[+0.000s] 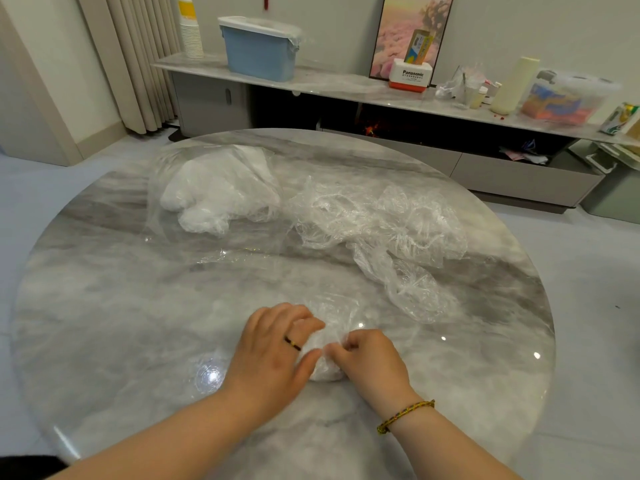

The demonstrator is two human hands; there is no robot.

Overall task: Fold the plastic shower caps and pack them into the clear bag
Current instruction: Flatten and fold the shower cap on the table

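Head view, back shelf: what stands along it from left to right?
Stack of paper cups → blue bin → Panasonic box → cream cylinder → clear lidded tub.

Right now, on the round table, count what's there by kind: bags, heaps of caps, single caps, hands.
Clear bag: 1
Heap of loose shower caps: 1, too tangled to count singly
Shower cap under the hands: 1
Hands: 2, left hand, right hand
Total: 5
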